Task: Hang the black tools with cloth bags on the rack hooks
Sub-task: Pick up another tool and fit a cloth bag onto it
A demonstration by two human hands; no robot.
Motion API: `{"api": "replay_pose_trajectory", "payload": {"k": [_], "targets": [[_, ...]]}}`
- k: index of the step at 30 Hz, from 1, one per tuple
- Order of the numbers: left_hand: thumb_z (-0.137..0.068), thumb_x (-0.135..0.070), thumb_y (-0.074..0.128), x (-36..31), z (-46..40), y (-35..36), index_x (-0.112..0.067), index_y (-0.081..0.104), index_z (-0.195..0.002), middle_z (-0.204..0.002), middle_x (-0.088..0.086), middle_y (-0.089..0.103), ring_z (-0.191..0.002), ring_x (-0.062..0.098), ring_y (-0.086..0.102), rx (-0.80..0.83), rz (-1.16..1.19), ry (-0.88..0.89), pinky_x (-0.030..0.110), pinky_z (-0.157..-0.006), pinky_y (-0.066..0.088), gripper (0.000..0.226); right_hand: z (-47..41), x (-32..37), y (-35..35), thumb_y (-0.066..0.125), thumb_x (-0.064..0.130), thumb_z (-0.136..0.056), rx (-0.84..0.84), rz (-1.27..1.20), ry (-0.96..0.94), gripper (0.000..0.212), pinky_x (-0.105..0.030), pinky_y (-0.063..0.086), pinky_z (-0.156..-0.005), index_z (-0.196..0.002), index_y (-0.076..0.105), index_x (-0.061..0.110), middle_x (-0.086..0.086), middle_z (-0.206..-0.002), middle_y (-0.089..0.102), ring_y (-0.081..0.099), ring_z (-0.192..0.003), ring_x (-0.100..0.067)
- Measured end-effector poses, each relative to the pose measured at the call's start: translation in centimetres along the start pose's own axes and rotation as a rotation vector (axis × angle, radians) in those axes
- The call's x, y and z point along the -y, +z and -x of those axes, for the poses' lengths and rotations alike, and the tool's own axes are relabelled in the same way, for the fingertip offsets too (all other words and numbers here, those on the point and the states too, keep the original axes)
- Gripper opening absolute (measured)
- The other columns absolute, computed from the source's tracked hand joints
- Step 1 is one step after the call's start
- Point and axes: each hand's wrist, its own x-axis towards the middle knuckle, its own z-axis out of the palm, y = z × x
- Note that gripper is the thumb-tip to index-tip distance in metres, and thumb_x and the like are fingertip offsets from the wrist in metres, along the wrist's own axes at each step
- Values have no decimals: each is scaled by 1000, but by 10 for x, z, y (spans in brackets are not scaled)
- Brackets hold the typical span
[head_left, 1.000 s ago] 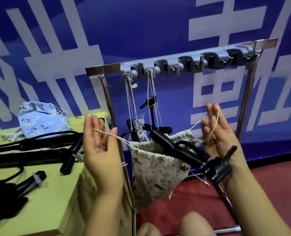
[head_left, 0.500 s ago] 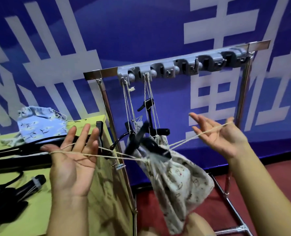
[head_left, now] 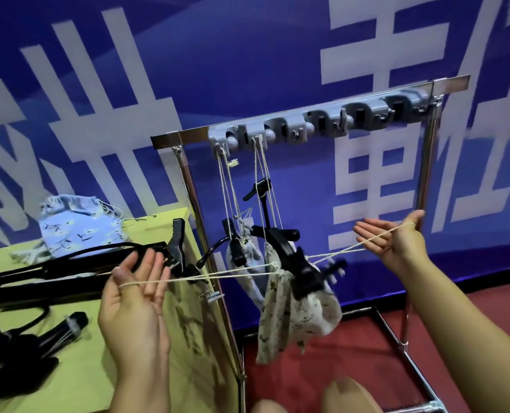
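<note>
Head view: a cream drawstring (head_left: 218, 278) is stretched taut between both hands. The left hand (head_left: 134, 296) at eight o'clock and right hand (head_left: 396, 242) at three o'clock are held palm-up, fingers straight. The patterned cloth bag (head_left: 292, 317) with its black tool (head_left: 295, 263) is suspended between them, below the rack hooks (head_left: 307, 129).

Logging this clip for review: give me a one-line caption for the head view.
Both hands, left and right, stretch a patterned cloth bag's drawstrings apart below the hook rack.
</note>
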Motion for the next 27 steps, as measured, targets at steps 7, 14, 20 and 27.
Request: {"api": "replay_pose_trajectory", "payload": {"k": [7,14,20,27], "targets": [[-101,-28,34,-11,5,11,-16,57,-97,-109,10,65,-98,16,69,-3,-59,69,31,-86,55,27,2,7,-4,35,46,-96,197,-28,179,53,-31,59,-55,-107,56,-2,-21,-93,71,73,-70,-20],[-93,-23,54,-56,17,125,-25,65,-90,-83,-6,75,-81,7,71,574,-552,219,30,-76,57,12,93,89,109,37,18,-98,726,504,87,25,-35,57,-73,-91,60,9,-9,-84,74,72,-77,-18],[-92,-37,53,-68,20,172,-23,65,-86,-68,-2,66,-70,21,62,649,-1010,786,38,-62,51,19,148,89,148,32,17,-100,816,595,-4,31,-37,55,-82,-95,61,7,-10,-80,68,68,-73,-19],[-91,-31,56,-59,16,196,-15,66,-91,-74,5,66,-65,20,59,937,-552,36,31,-67,48,19,138,117,143,40,12,-88,1062,667,237,22,-26,52,-55,-78,59,9,5,-43,38,32,-33,-4]]}}
